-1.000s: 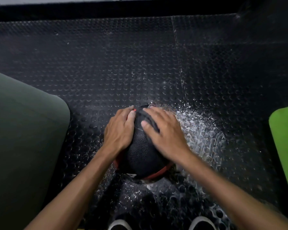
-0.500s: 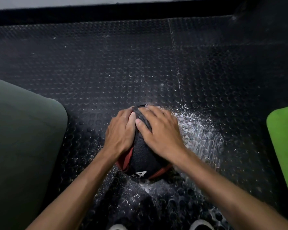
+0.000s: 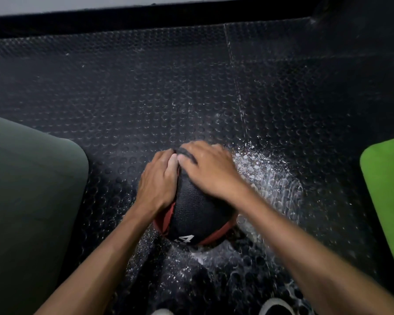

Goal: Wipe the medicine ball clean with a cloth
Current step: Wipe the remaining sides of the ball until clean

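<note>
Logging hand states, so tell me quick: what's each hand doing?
Left hand: open, resting on the ball.
Right hand: open, pressing the cloth.

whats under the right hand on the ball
A dark cloth shows at the fingertips of the right hand, pressed on the medicine ball. The rest of the cloth is covered by the palm.
</note>
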